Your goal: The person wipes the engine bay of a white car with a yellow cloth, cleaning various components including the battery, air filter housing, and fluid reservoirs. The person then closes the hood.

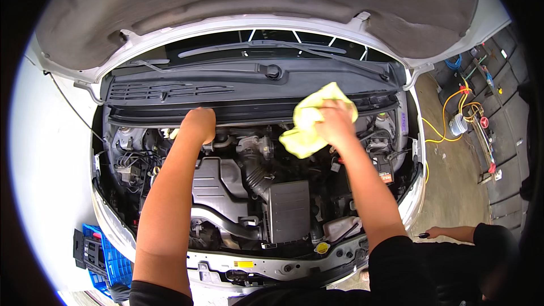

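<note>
My right hand [336,122] is closed on a pale yellow cloth [309,130], which bunches and drapes over the right half of the black cowl's front edge. Farther left, my left hand [199,124] is curled at the same edge, just above the engine. Its fingers are mostly hidden, and I cannot make out what they hold. A small pale yellow piece [170,133] shows beside that hand. The black plastic cowl [226,88] runs along the windscreen base, with the wipers [272,72] above it.
The raised bonnet [238,0] hangs over the bay. Below my arms sit the engine cover [218,184], the air filter box [289,209] and a battery [383,169]. A blue crate [118,258] stands at left. Another person's hand [435,232] and a yellow hose [436,136] are at right.
</note>
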The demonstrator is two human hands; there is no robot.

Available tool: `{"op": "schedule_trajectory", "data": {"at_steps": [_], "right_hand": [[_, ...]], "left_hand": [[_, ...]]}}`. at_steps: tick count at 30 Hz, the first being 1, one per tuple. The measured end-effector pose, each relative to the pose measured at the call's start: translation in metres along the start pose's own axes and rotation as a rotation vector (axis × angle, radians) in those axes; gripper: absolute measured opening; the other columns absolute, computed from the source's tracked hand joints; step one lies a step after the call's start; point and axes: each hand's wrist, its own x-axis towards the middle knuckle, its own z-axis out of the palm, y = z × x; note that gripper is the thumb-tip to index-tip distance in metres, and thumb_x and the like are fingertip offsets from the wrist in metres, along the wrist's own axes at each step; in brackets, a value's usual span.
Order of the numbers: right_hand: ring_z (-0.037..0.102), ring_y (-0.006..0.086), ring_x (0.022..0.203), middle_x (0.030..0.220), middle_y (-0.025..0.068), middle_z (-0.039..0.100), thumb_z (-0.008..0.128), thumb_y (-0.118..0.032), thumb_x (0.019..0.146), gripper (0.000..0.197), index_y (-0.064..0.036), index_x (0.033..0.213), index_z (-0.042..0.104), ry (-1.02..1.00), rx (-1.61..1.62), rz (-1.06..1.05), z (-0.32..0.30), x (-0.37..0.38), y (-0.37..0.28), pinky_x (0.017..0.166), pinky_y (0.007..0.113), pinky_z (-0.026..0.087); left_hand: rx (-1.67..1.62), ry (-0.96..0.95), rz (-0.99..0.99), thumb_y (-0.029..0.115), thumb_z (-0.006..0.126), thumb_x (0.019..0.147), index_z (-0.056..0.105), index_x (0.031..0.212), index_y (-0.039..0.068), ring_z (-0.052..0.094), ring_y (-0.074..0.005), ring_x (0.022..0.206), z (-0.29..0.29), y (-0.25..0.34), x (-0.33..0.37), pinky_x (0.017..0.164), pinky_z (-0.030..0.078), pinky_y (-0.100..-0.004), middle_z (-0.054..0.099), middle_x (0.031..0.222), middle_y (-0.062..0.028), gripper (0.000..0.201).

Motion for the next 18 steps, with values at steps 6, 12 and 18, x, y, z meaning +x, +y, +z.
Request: {"op": "schedule_trajectory", "data": {"at_steps": [6, 12, 18], "right_hand": [[0.045, 0.0314, 0.149, 0.148, 0.0060, 0.064, 0.064, -0.025, 0.087, 0.042, -0.0134, 0.125, 0.078, 0.160, -0.186, 0.314, -0.035, -0.010, 0.158, 0.125, 0.065, 0.028], [0.030, 0.0433, 0.159, 0.164, 0.0274, 0.043, 0.074, -0.049, 0.084, 0.097, -0.0064, 0.163, 0.038, 0.229, 0.099, 0.456, -0.028, 0.028, 0.207, 0.129, 0.059, 0.019], [0.036, 0.0420, 0.155, 0.157, 0.0292, 0.050, 0.076, -0.053, 0.085, 0.106, 0.0016, 0.160, 0.026, 0.163, 0.054, 0.564, -0.051, 0.046, 0.211, 0.129, 0.059, 0.019]], "left_hand": [[-0.017, 0.106, -0.005, 0.034, 0.084, 0.090, 0.079, 0.092, 0.001, 0.075, -0.0382, 0.103, 0.000, 0.014, 0.000, 0.086, 0.062, -0.0447, 0.078, 0.098, -0.0210, 0.034], [-0.022, 0.115, -0.048, 0.033, 0.089, 0.085, 0.079, 0.093, 0.000, 0.076, -0.0390, 0.101, 0.000, 0.017, 0.003, 0.084, 0.061, -0.0457, 0.078, 0.097, -0.0225, 0.035], [0.027, 0.106, -0.058, 0.034, 0.088, 0.085, 0.079, 0.094, 0.001, 0.076, -0.0375, 0.102, -0.003, 0.017, 0.005, 0.083, 0.062, -0.0452, 0.078, 0.100, -0.0215, 0.035]]}}
